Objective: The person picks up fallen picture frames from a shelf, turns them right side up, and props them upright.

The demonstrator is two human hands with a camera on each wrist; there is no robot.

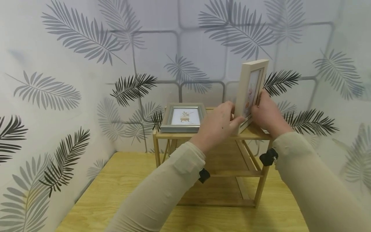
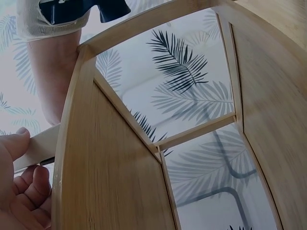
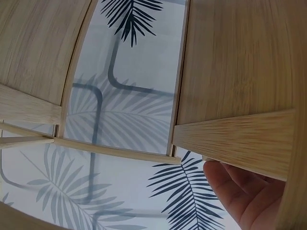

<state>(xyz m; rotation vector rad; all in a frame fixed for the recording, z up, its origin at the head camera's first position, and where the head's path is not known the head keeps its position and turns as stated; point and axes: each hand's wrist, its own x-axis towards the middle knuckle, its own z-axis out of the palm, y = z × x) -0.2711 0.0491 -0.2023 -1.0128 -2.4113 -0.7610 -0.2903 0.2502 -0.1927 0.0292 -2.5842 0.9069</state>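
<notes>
The upright picture frame [image 1: 251, 93] is pale, matt wood with a glossy glazed front. The lying frame [image 1: 183, 118] has a silvery, brushed, metal-like finish and a paper print under glass. The shelf rack [image 1: 249, 174] and the table [image 1: 121, 190] are light wood with visible grain, smooth and faintly satin. The sleeves [image 1: 162, 193] are soft beige cloth.

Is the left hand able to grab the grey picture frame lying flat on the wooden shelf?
Probably yes. The grey picture frame lies uncovered, just beside the left hand, but that hand now holds the pale wooden frame and would have to let go.
</notes>
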